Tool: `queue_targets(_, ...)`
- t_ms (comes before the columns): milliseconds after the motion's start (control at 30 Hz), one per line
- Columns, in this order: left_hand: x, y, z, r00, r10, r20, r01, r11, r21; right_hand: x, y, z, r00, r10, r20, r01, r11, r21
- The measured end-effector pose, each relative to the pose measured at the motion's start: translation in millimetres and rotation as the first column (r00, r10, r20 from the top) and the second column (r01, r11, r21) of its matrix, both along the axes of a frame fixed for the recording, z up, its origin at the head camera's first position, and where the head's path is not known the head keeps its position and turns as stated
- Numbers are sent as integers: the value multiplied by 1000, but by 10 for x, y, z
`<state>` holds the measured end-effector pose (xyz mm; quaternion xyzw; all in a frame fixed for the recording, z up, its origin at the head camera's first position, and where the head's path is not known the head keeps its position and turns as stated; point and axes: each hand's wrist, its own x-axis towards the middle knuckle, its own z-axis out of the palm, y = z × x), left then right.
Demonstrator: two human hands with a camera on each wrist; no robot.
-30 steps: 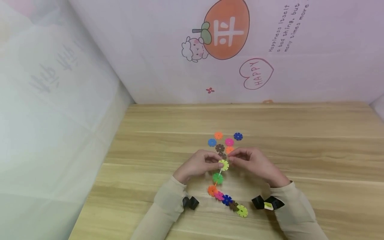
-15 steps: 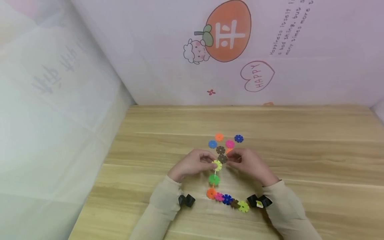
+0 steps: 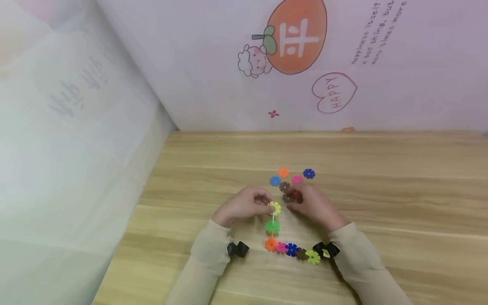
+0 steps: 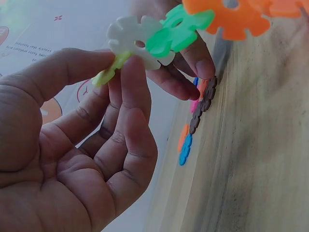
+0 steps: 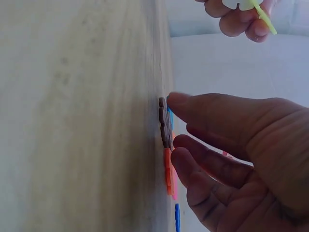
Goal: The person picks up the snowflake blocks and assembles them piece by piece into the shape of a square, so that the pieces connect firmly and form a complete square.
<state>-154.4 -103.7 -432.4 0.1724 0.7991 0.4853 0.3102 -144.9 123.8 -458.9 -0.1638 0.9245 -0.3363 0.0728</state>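
Between thumb and fingertips, my left hand [image 3: 244, 206] pinches a yellow notched building disc [image 3: 275, 207] at the end of a linked chain. From it run a white disc [image 4: 128, 37], a green disc [image 3: 272, 227] and an orange disc [image 3: 271, 244]. The chain then turns right through pink, dark blue and brown to a yellow-green disc [image 3: 313, 257]. My right hand [image 3: 318, 204] is low over the table, thumb and fingers spread about a loose brown disc [image 3: 287, 198] lying flat. Its fingertips are right at the disc's edge and partly cover an orange disc [image 5: 168, 171].
Beyond the hands lie more loose discs: a second brown one [image 3: 284, 187], a light blue one [image 3: 275, 181], an orange one [image 3: 283, 172], a pink one [image 3: 297, 179] and a dark blue one [image 3: 309, 173]. A printed cloth [image 3: 213, 76] hangs behind the wooden table [image 3: 400, 190].
My left hand has drawn the chain's yellow end left, away from the loose brown disc. My right hand has moved in over that disc, and the chain's yellow-green end has swung up slightly.
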Motion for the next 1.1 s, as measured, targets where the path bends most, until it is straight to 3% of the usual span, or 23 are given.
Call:
queue_targets(233,-23,15,25,999,9,33,-9,1000,3,-48,17,10,1000,3,-7,-3,1000,27)
queue_targets(733,-41,44,22,999,4,36,-4,1000,12,-55,42,-3,999,17,-32,-16,998,59)
queue_targets(1100,-17,53,-7,999,-10,45,10,1000,2,15,133,-38,998,35,48,-33,998,-44)
